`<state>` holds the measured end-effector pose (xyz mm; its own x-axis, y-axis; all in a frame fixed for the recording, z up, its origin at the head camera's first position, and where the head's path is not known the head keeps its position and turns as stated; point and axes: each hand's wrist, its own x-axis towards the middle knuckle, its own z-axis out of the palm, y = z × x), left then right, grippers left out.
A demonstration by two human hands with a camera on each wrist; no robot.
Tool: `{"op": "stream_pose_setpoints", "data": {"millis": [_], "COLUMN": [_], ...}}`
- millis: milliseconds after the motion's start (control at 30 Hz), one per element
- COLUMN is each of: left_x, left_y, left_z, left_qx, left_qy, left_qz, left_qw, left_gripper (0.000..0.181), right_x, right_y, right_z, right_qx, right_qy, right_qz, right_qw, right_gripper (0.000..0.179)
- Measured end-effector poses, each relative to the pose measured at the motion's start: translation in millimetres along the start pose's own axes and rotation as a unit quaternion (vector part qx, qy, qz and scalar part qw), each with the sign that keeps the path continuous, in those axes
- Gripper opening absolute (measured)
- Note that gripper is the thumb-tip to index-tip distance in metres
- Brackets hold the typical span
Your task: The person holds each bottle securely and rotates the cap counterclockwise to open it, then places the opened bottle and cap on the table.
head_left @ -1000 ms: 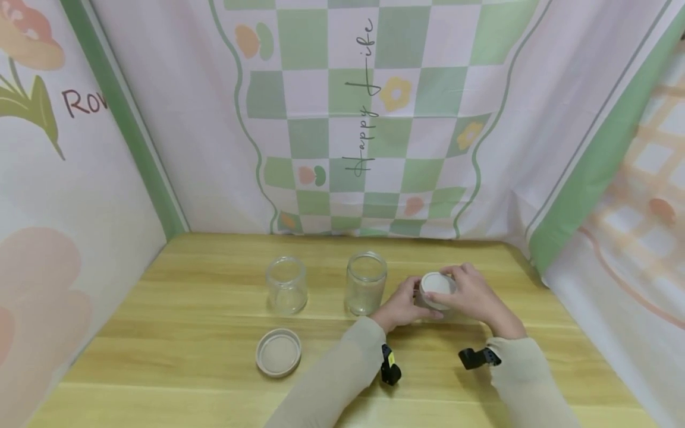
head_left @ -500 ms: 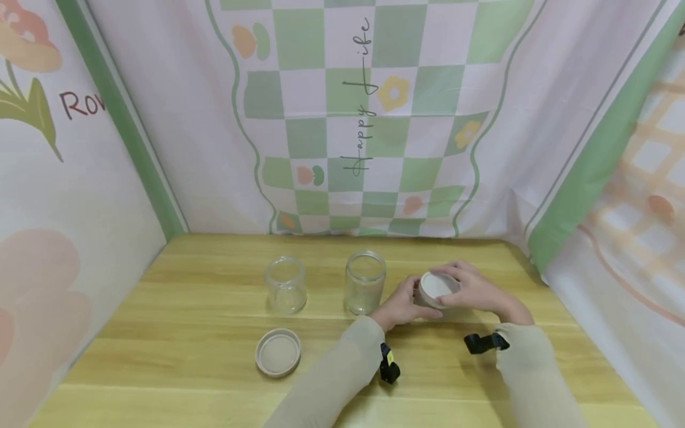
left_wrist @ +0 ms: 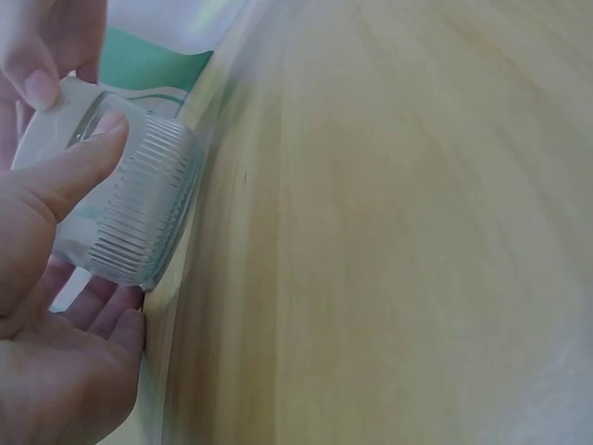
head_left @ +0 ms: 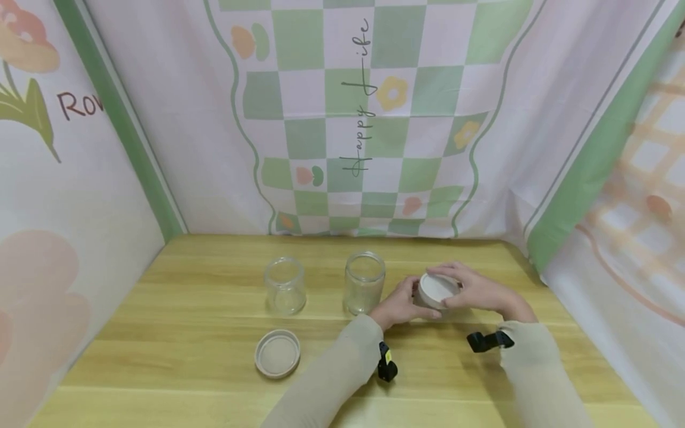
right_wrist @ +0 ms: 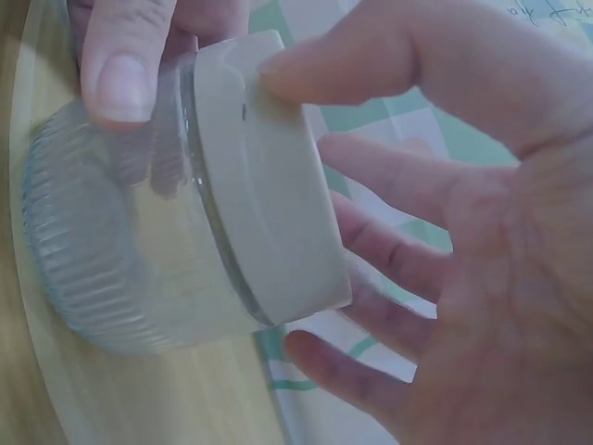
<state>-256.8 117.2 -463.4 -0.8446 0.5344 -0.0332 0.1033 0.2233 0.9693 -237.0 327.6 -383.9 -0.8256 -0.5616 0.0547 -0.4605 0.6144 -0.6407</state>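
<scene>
At the right of the table, my left hand (head_left: 398, 306) holds a clear glass jar (right_wrist: 120, 232) with a ribbed lower wall, its thumb on one side and fingers on the other. A pale beige lid (right_wrist: 269, 204) sits on the jar's mouth, and in the head view its top (head_left: 439, 289) faces up. My right hand (head_left: 476, 289) has its thumb and fingers round the lid's rim. In the left wrist view the jar (left_wrist: 148, 199) stands at the wooden surface, partly covered by the left thumb. In the head view the hands hide most of this jar.
Two lidless glass jars stand to the left: a taller one (head_left: 365, 284) close by my left hand and a shorter one (head_left: 285, 286) farther left. A beige lid (head_left: 277, 354), inner side up, lies in front of the shorter jar. A patterned curtain (head_left: 353, 119) hangs behind the wooden table (head_left: 176, 333).
My right hand and wrist have turned and shifted slightly to the right around the lid. The left hand stays in place on the jar; the other jars and loose lid have not moved.
</scene>
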Motion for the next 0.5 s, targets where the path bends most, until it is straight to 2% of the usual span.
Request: {"op": "stream_pose_setpoints", "data": {"millis": [133, 233, 367, 500], "left_x": [-1.3, -2.4, -3.2, -2.7], "left_y": [1.3, 2.8, 3.7, 2.5], "left_z": [0.4, -0.5, -1.9, -1.4], "left_qx": [0.008, 0.008, -0.003, -0.007], "left_qy": [0.004, 0.005, 0.002, 0.001], "left_qz": [-0.002, -0.002, 0.001, 0.001], "left_qw": [1.0000, 1.0000, 1.0000, 1.0000], "left_gripper": [0.084, 0.084, 0.082, 0.080], "right_x": [-2.4, -2.0, -0.2, 2.3], "right_y": [2, 3, 0, -6], "right_z": [4, 7, 12, 19], "right_qx": [-0.004, 0.005, 0.000, -0.034], "right_qy": [0.006, 0.019, 0.058, 0.098], "right_qz": [-0.006, 0.022, 0.071, 0.099], "right_qw": [1.0000, 0.9996, 0.9958, 0.9897], "right_gripper": [0.080, 0.084, 0.083, 0.080]}}
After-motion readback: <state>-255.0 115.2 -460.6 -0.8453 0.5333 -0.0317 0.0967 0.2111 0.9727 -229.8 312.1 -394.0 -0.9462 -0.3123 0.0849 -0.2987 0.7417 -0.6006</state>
